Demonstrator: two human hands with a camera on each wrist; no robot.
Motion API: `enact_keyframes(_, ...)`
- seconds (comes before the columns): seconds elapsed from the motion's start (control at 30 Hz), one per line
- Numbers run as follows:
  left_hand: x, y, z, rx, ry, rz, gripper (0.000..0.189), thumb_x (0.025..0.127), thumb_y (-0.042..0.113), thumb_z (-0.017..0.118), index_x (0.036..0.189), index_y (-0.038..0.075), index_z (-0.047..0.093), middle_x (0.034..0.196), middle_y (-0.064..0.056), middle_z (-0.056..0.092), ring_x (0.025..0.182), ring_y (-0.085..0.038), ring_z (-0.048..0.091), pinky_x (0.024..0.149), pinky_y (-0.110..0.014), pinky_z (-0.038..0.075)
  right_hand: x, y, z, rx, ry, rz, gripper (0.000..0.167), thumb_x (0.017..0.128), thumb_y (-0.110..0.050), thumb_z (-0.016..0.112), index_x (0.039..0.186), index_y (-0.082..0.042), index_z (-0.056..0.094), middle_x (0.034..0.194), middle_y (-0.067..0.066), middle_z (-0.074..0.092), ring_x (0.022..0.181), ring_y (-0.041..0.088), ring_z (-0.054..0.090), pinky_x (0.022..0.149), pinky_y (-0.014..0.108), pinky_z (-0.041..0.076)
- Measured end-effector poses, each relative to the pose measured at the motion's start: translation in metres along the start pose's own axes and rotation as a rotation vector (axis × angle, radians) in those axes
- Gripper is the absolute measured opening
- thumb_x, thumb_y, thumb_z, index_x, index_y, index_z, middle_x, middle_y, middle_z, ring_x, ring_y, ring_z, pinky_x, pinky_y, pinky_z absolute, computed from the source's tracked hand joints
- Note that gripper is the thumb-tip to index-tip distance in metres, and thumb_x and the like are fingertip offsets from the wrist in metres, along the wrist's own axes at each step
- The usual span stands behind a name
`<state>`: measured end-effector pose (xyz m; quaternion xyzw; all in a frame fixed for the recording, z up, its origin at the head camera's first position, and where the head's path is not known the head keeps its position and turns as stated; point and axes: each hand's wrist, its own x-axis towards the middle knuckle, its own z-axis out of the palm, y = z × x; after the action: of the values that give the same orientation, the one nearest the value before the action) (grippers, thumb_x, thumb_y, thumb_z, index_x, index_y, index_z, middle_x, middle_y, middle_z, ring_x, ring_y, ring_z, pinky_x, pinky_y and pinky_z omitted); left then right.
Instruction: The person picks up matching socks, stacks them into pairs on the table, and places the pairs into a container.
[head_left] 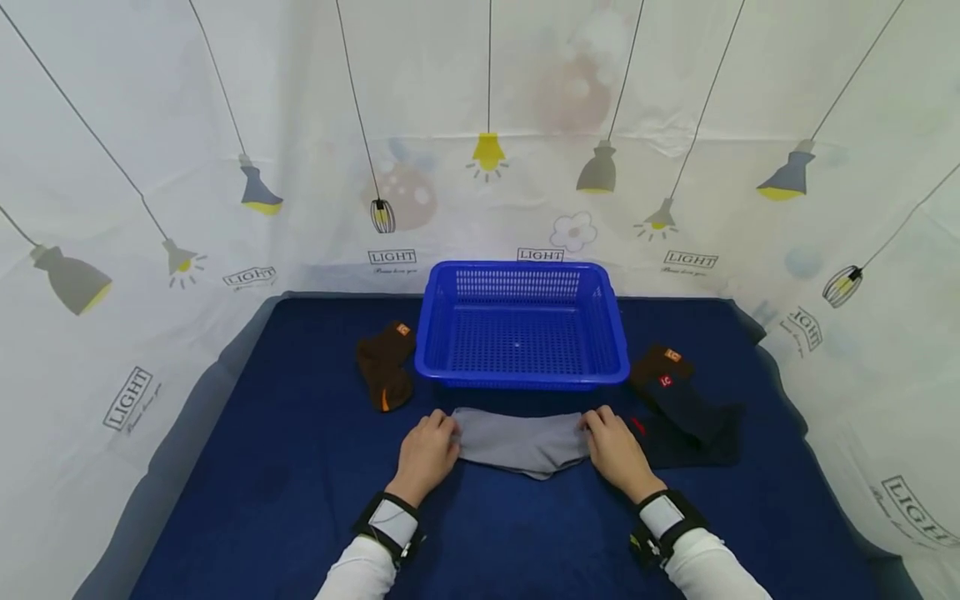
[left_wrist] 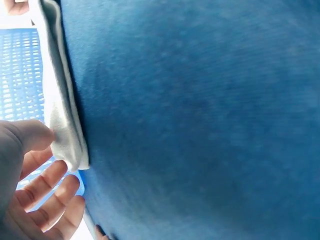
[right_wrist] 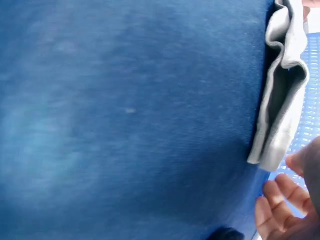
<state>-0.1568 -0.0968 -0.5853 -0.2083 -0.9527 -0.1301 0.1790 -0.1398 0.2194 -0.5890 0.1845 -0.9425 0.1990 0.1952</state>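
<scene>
A folded grey cloth [head_left: 521,440] lies crosswise on the dark blue table cover in the head view. At its left end my left hand [head_left: 429,454] pinches the edge; in the left wrist view the thumb [left_wrist: 37,135] presses on the cloth [left_wrist: 62,120] and the other fingers are bent. My right hand [head_left: 618,454] holds the opposite end, its fingertips at the upper corner. The right wrist view shows the layered, wavy edge of the cloth [right_wrist: 285,115] beside the bent fingers [right_wrist: 282,200] of that hand.
Behind the cloth stands a blue plastic basket [head_left: 525,381]. Brown socks [head_left: 384,364] lie to its left. On the right are another brown sock [head_left: 656,365], a dark sock with a red label [head_left: 693,410] and a black fabric piece [head_left: 675,450]. A lamp-printed curtain [head_left: 300,100] surrounds the table.
</scene>
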Motion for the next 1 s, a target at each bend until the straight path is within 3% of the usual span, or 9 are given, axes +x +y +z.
enact_keyframes(0.17,0.004,0.0,-0.001,0.003,-0.012,-0.014,0.016,0.07,0.017,0.073,0.083,0.015,0.065,0.078,-0.002,0.054,0.064,-0.019,0.053,0.052,-0.032,0.044,0.005,0.0,0.003,-0.02,-0.068,0.058,0.021,0.073,-0.007,0.071,0.091,-0.006,0.059,0.078,0.008,0.051,0.065,0.028,0.052,0.06,0.041,0.044)
enact_keyframes(0.3,0.002,-0.001,0.002,0.008,-0.028,-0.025,0.016,0.07,0.016,0.074,0.084,0.015,0.065,0.078,-0.002,0.055,0.065,-0.019,0.054,0.052,-0.032,0.044,0.006,-0.002,0.007,-0.039,-0.108,0.058,0.023,0.072,-0.005,0.072,0.091,-0.006,0.057,0.078,0.009,0.052,0.064,0.029,0.052,0.06,0.04,0.044)
enact_keyframes(0.63,0.004,0.0,0.004,0.017,-0.006,-0.028,0.02,0.067,0.012,0.075,0.083,0.011,0.064,0.077,-0.003,0.054,0.065,-0.02,0.054,0.055,-0.032,0.045,0.011,0.0,0.02,-0.107,-0.021,-0.086,0.009,0.075,0.0,0.057,0.08,-0.006,0.052,0.075,0.01,0.045,0.057,0.026,0.045,0.051,0.036,0.04)
enact_keyframes(1.0,0.001,0.0,0.001,0.037,0.007,-0.028,0.022,0.068,0.015,0.076,0.087,0.013,0.065,0.079,-0.003,0.054,0.064,-0.02,0.054,0.052,-0.032,0.044,0.009,-0.003,0.017,-0.157,0.041,-0.039,0.016,0.074,-0.002,0.069,0.085,-0.005,0.057,0.076,0.009,0.048,0.058,0.026,0.047,0.048,0.035,0.04)
